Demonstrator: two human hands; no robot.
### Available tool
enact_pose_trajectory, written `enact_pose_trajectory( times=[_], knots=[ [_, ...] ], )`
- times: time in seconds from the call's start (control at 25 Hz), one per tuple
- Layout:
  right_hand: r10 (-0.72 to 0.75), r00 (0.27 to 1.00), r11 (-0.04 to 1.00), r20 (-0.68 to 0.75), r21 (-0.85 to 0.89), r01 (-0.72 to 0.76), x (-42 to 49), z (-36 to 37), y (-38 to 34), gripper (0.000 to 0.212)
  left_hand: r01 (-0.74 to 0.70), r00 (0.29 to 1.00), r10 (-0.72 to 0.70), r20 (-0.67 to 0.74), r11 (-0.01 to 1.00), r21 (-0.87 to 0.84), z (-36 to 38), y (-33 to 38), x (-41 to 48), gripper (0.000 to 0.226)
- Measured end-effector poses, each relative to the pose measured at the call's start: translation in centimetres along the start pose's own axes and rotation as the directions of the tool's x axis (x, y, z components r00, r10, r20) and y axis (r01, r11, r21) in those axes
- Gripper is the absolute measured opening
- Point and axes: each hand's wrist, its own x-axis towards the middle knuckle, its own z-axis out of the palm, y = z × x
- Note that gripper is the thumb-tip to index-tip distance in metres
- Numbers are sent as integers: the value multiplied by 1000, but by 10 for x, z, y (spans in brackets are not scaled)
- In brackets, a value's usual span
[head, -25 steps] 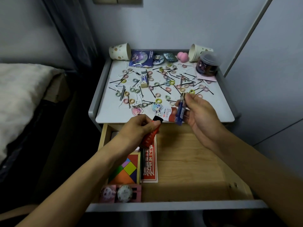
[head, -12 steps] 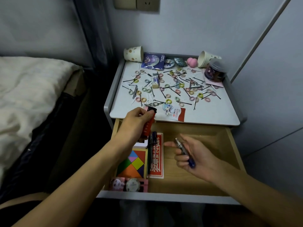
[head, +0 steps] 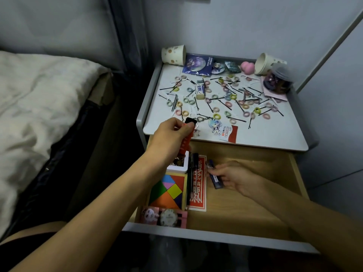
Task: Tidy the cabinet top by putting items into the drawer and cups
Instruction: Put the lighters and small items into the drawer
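Fingers grip red tube and blue tube; packet reads HONKAI STAR RAIL.

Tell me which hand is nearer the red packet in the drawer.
Right. The right hand, holding a blue item, lies just beside the red packet; the left hand holds an orange tube up by the cabinet top.
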Motion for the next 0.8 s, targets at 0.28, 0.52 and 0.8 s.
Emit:
enact_pose_trajectory(
  times=[0.28, 0.52, 0.8],
  knots=[
    [-93, 984, 995, -153, -48, 87, 38, 24, 10, 30, 61, 997, -66, -34, 990, -130, -6, 3, 3, 28],
    [-217, 951, 955, -222, -251, 159, 56, 20, 10, 30, 59, 997, -65, -42, 989, -136, -7, 4, 6, 33],
    [-227, 946, 965, -230, -182, 188, 65, 26, 19, 28, 74, 996, -81, -44, 986, -148, -8, 6, 5, 34]
  ],
)
